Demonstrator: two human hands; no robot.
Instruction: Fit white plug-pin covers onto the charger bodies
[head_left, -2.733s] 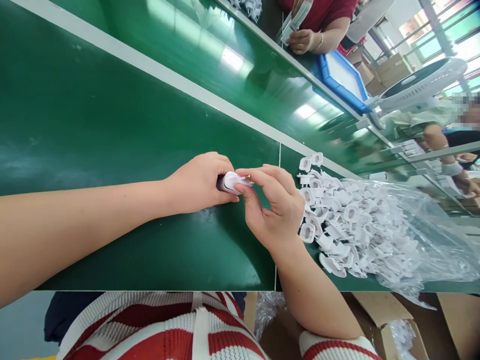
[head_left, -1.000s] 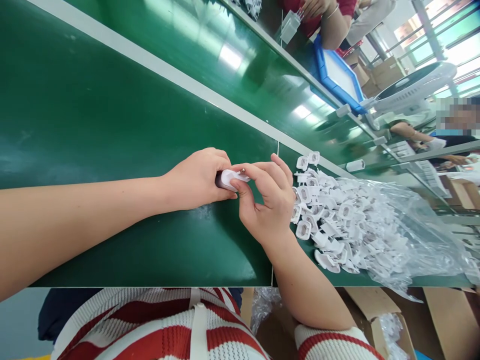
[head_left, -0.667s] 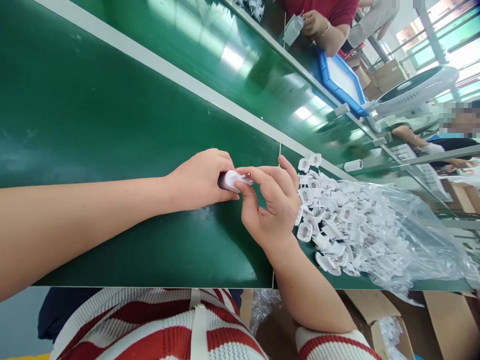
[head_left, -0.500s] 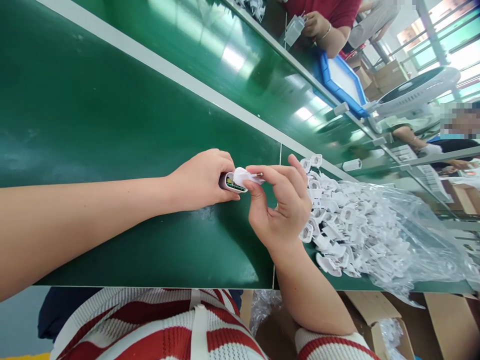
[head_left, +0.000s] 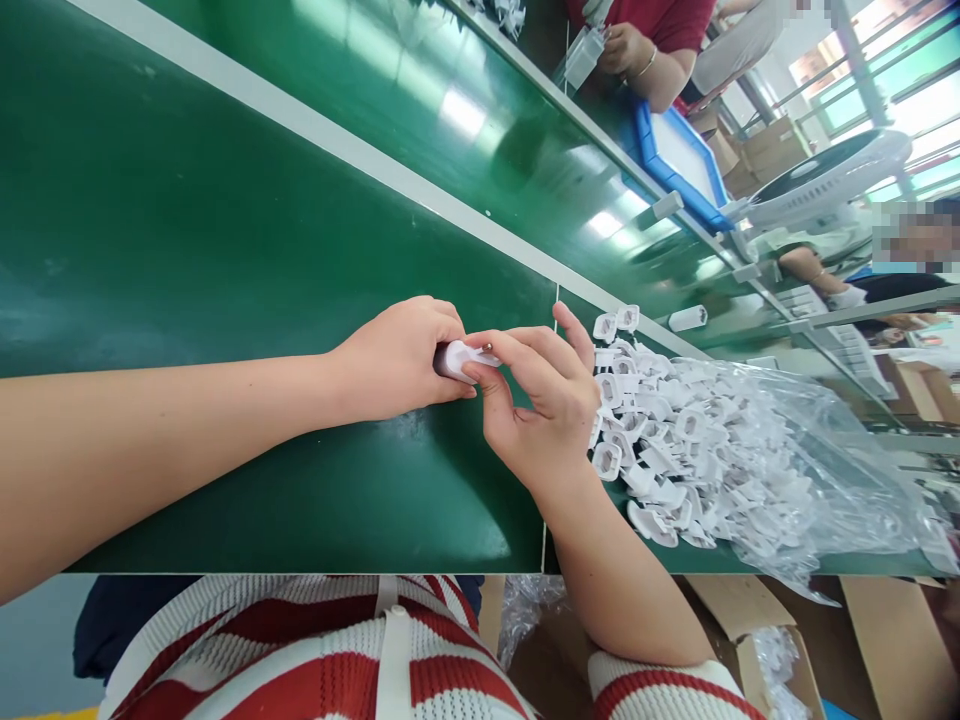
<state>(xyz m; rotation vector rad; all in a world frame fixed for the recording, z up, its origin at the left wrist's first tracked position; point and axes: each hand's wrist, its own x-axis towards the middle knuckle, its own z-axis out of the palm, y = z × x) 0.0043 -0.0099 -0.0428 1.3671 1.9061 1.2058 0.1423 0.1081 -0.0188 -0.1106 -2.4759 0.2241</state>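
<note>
My left hand [head_left: 397, 360] is closed around a white charger housing [head_left: 442, 362], most of which its fingers hide. At the housing's open end sits a white plug cap [head_left: 457, 356] with metal pins, pinched between thumb and forefinger of my right hand [head_left: 544, 405]. The cap covers the opening; whether it is fully seated I cannot tell. The other fingers of my right hand are loosely raised. Just right of that hand lies a heap of white plug caps [head_left: 690, 430], partly in a clear plastic bag [head_left: 840, 480].
Beyond a pale rail [head_left: 337, 150] runs a green conveyor belt [head_left: 375, 90], bearing a white housing [head_left: 688, 319]. Across it, a co-worker's hand [head_left: 626, 48] holds a clear part near a blue tray [head_left: 679, 165]. A fan [head_left: 832, 180] stands at right. Cardboard boxes [head_left: 892, 640] sit below the table edge.
My right hand has moved left, bringing the plug cap onto the housing's open end. The circuit board that showed inside is now covered. My left hand has stayed nearly still.
</note>
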